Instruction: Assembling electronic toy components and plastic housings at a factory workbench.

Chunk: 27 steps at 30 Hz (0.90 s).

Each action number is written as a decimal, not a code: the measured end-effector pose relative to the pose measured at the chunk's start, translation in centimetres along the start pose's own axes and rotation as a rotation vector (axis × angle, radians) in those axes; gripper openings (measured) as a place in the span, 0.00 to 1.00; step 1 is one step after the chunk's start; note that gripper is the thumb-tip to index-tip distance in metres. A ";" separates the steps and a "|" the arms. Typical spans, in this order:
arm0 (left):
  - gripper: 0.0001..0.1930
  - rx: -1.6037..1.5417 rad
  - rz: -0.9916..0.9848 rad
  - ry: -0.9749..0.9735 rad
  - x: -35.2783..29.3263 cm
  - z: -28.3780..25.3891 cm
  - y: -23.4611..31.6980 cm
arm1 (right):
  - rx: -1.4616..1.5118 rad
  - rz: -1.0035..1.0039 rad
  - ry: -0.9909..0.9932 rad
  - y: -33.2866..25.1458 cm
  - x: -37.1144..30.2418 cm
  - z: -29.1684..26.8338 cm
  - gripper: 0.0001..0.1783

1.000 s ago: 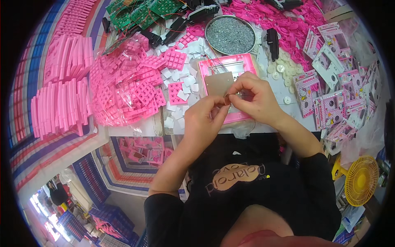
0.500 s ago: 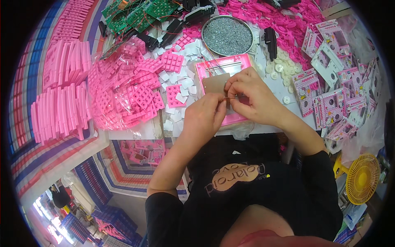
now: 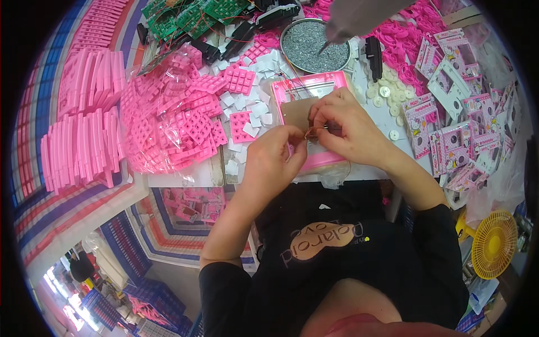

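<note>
My left hand (image 3: 274,157) pinches a thin orange wire (image 3: 309,132) between thumb and forefinger. My right hand (image 3: 351,126), its fingers bent and pressed together, grips the same wire close by; a small dark gap shows between its thumb and fingers. Beneath both hands lies a pink plastic case (image 3: 314,161), partly covered by them. A flat brown board (image 3: 295,111) rests in the case, touching the right hand's fingers or just behind them. Several thin wires run from the case's upper part toward the far side. The exact wire ends are hidden by my fingertips.
A round metal dish of screws (image 3: 300,48) stands beyond the case, with a grey pointed tool (image 3: 351,22) hanging over it. Pink keypads (image 3: 174,123) heap at left beside white squares (image 3: 258,109). White discs (image 3: 394,98) and printed panels (image 3: 449,143) lie at right.
The grey pointed tool has come into view over the screw dish. My left thumb and forefinger have opened into a rounder pinch, and the wire now loops between my hands.
</note>
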State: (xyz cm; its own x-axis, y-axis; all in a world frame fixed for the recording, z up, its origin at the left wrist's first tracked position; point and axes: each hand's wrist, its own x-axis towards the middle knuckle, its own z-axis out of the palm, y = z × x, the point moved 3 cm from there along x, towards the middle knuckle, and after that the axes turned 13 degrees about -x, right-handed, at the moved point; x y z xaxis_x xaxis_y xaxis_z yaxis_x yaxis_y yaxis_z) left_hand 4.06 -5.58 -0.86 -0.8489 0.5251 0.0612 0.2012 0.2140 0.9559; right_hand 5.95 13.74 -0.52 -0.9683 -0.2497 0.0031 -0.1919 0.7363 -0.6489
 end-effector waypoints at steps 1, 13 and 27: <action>0.07 -0.002 0.031 0.019 0.0 0.1 0.0 | 0.003 -0.002 0.002 -0.1 0.0 0.0 0.03; 0.06 -0.030 0.092 -0.015 0.1 0.5 -0.7 | 0.023 -0.045 0.056 0.0 -0.1 0.3 0.06; 0.07 0.051 0.095 0.009 0.3 0.7 0.2 | 0.016 -0.086 0.098 0.4 -0.1 0.4 0.07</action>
State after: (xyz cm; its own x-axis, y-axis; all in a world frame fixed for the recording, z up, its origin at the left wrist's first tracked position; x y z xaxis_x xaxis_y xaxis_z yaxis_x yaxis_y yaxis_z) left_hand 4.15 -4.85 -0.88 -0.8289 0.5379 0.1535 0.3054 0.2054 0.9298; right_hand 6.05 13.83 -1.05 -0.9596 -0.2482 0.1329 -0.2729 0.7043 -0.6553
